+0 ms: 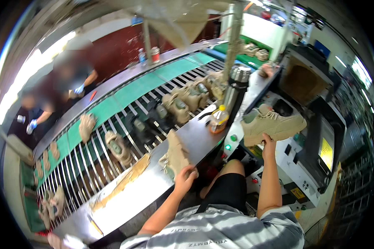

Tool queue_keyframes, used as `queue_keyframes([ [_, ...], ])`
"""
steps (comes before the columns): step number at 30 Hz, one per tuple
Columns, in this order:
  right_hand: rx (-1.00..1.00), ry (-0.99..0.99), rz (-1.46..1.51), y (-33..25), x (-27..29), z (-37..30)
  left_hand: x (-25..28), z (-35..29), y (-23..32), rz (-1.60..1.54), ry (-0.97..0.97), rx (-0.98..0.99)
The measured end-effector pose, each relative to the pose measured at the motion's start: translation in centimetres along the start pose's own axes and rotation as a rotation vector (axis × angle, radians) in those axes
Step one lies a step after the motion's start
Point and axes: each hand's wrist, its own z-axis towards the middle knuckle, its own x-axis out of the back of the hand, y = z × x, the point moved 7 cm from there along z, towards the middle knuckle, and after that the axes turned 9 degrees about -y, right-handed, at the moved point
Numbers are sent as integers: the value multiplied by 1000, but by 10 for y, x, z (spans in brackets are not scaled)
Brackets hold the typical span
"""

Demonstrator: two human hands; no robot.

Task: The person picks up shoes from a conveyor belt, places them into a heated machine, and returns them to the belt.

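My left hand (186,178) is closed on the edge of a beige shoe (177,152), which is tipped on its side with its sole toward the right. That shoe is over the metal ledge beside the conveyor. Out to the right, my right hand (269,144) grips a beige lace-up sneaker (274,125) from below, under its thick sole. The sneaker is held up in front of a white machine (293,162) with a dark, raised lid (305,79). A lit green button (228,147) shows on the machine's panel, left of the sneaker.
A slatted roller conveyor (77,166) carries beige shoes (178,108) and black shoes (158,114). On the ledge (129,203) stand a steel thermos (235,93) and a yellow-capped bottle (218,120); torn brown paper (122,182) lies there too. Two people (72,74) work across the conveyor.
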Motion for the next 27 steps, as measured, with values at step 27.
queue_keyframes([
  [27,-773,-1045,-255,229,-275,-167,481,-132,-79,438,1434,157],
])
